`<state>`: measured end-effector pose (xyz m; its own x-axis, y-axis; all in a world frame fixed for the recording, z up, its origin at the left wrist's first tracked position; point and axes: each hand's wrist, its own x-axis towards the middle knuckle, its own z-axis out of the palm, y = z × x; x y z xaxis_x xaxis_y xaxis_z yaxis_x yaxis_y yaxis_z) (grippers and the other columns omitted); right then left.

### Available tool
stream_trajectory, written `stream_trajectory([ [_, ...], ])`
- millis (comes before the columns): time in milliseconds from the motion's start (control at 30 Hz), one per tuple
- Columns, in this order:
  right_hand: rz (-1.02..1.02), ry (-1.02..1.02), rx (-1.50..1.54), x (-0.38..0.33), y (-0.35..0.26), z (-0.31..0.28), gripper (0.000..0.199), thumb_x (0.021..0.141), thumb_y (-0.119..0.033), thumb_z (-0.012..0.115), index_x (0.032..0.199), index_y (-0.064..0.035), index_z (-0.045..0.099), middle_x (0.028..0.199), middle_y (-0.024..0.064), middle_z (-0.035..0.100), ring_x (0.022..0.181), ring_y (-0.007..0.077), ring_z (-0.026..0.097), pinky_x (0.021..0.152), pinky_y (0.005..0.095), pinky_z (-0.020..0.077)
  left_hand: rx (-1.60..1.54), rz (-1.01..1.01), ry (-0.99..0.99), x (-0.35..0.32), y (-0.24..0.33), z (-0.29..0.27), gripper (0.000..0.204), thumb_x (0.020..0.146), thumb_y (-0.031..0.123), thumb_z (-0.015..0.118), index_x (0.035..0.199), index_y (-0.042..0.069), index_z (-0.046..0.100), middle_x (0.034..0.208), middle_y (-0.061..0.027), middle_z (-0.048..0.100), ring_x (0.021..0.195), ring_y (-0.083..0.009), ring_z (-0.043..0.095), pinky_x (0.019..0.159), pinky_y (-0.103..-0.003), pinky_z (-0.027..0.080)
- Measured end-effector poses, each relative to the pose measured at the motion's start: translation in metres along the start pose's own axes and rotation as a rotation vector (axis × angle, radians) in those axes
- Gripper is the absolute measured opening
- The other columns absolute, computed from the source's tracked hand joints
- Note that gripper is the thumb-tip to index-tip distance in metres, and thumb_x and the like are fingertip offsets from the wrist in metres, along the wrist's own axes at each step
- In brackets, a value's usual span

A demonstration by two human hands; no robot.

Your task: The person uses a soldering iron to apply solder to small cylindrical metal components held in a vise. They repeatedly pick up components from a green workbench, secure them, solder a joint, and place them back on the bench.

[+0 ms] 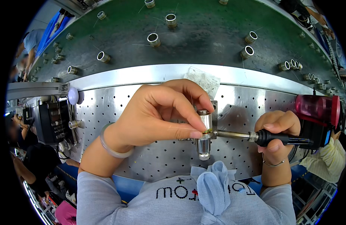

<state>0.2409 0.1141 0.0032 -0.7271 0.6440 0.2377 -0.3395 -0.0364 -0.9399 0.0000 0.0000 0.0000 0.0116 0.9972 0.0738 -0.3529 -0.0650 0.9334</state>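
My left hand (pixel 158 112) reaches over a small silver metal cylinder (pixel 205 132) standing in a fixture on the perforated steel plate (pixel 105 108). Its thumb and forefinger pinch the cylinder's side, where a thin wire lies. My right hand (pixel 276 131) grips the black handle of a soldering iron (pixel 270 138). The iron's metal shaft points left, and its tip touches the cylinder just beside my left thumb. A pale bangle sits on my left wrist, a thin bracelet on the right.
A green conveyor belt (pixel 203 48) behind the plate carries several metal rings. A small clear plastic bag (pixel 203 79) lies on the steel rail. A red and black device (pixel 319 112) stands at right. Other people work at far left and right. A blue cloth (pixel 214 183) rests at my chest.
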Motion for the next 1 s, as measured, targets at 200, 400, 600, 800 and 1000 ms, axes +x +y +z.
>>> stream_trajectory([
  [200, 0.014, 0.014, -0.024, 0.0006, 0.0007, 0.0005, 0.034, 0.065, -0.008, 0.08, 0.088, 0.0025, 0.057, 0.076, 0.012, 0.061, 0.062, 0.0152, 0.057, 0.056, 0.0236, 0.0445, 0.022, 0.007, -0.004, 0.0005, -0.0005, -0.0003, 0.018, 0.061, -0.003, 0.076, 0.076, 0.005, 0.07, 0.097, -0.0163, 0.058, 0.091, -0.0229, 0.057, 0.083, -0.031, 0.046],
  [400, -0.001, 0.002, -0.027, 0.0007, 0.0029, -0.0024, 0.034, 0.065, -0.008, 0.08, 0.087, 0.0023, 0.057, 0.075, 0.0119, 0.061, 0.062, 0.0148, 0.057, 0.055, 0.0231, 0.0439, 0.023, -0.012, 0.002, 0.0016, 0.0006, 0.0005, 0.018, 0.06, -0.002, 0.077, 0.075, 0.005, 0.07, 0.097, -0.0164, 0.059, 0.091, -0.0229, 0.057, 0.083, -0.031, 0.045],
  [600, -0.004, -0.013, -0.036, 0.0015, 0.0021, -0.0038, 0.033, 0.064, -0.006, 0.079, 0.087, 0.0021, 0.057, 0.072, 0.0109, 0.06, 0.06, 0.0154, 0.057, 0.054, 0.0236, 0.0437, -0.027, -0.056, -0.019, 0.0031, 0.0029, -0.0012, 0.02, 0.063, -0.004, 0.074, 0.081, 0.002, 0.07, 0.099, -0.0179, 0.059, 0.09, -0.0238, 0.058, 0.081, -0.031, 0.047],
  [800, -0.027, -0.032, -0.057, 0.0023, 0.001, -0.0044, 0.031, 0.064, -0.003, 0.078, 0.086, 0.0019, 0.057, 0.071, 0.0098, 0.06, 0.059, 0.0155, 0.057, 0.054, 0.0246, 0.044, -0.133, -0.216, 0.057, 0.0037, 0.0046, 0.0026, 0.027, 0.069, 0.001, 0.069, 0.096, -0.002, 0.066, 0.097, -0.0188, 0.062, 0.089, -0.024, 0.06, 0.08, -0.032, 0.047],
  [1000, -0.066, -0.059, -0.084, 0.0028, 0.0014, -0.0067, 0.03, 0.064, -0.002, 0.078, 0.086, 0.002, 0.057, 0.072, 0.0096, 0.061, 0.059, 0.0155, 0.057, 0.054, 0.0246, 0.0443, -0.14, -0.234, 0.035, 0.0045, 0.005, 0.0021, 0.027, 0.071, 0.003, 0.069, 0.098, -0.002, 0.066, 0.095, -0.0182, 0.063, 0.089, -0.0234, 0.061, 0.081, -0.032, 0.047],
])
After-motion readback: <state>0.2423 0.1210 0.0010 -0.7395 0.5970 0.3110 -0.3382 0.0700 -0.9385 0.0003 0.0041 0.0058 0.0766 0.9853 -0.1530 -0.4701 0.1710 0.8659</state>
